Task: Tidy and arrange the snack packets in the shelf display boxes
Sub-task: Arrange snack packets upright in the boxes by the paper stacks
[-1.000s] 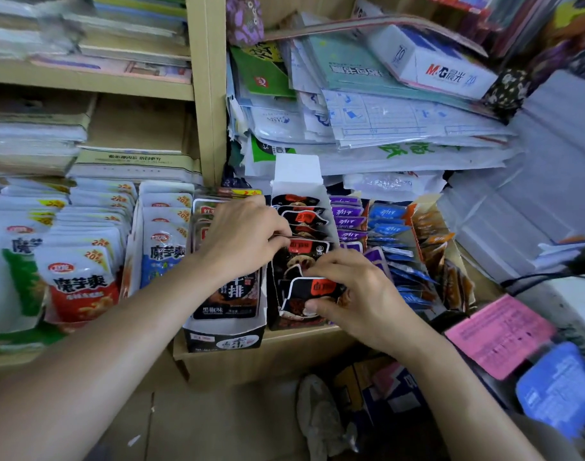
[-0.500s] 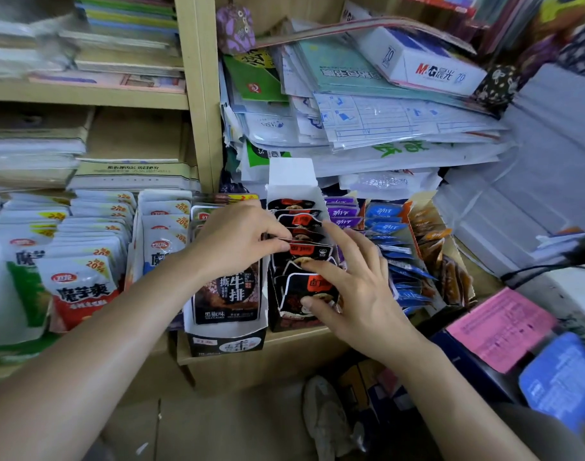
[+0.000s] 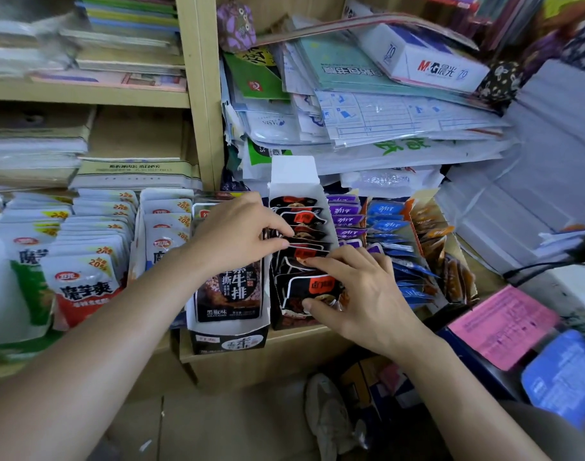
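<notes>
Inside the white-flapped display box (image 3: 294,176), left hand (image 3: 236,236) apparently pinches mid-row black snack packets (image 3: 312,286) upright, while right hand (image 3: 362,296), fingers (image 3: 326,262) extended, presses the front ones back to square the row.

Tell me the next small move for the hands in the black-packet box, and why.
Probably press the black packets at the front back upright with the right hand while the left hand pinches the middle of the row: the front ones lie tilted and overlapping, while the rear ones stand in line.
</notes>
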